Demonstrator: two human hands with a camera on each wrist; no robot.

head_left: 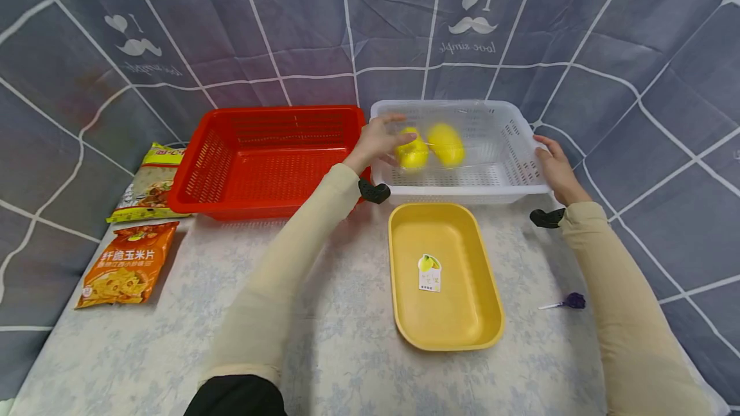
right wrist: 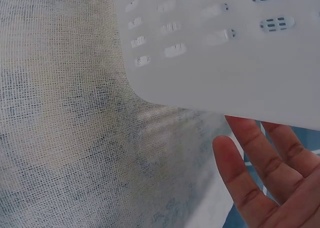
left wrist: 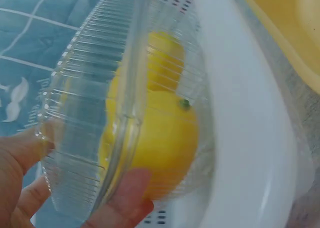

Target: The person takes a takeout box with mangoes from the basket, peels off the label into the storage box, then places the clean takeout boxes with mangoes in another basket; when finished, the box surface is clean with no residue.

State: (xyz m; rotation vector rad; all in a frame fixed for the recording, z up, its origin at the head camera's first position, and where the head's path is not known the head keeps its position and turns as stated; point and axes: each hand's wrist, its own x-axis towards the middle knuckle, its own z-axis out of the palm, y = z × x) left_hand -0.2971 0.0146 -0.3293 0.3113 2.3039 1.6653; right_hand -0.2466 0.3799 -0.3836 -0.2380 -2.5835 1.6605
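Note:
My left hand (head_left: pixel 377 141) grips one end of a clear plastic box (left wrist: pixel 80 158), with thumb and fingers on either side of its ribbed edge. Two yellow lemons (head_left: pixel 446 145) show through the clear plastic. The box is within the white basket (head_left: pixel 462 195), at its left part in the head view. At the basket's right end, my right hand (head_left: pixel 557 169) touches the outside. Its fingers (right wrist: pixel 245 138) lie fairly straight in the right wrist view, some tips passing behind the basket's edge.
Left of the white basket stands a red basket (head_left: pixel 272 210). A yellow tray (head_left: pixel 451 320) with a sticker lies in front. Two snack bags, one green-yellow (head_left: pixel 151 178) and one orange (head_left: pixel 128 265), lie at the left. A purple lollipop (head_left: pixel 574 300) is near the right sleeve. Patterned cloth surrounds the table.

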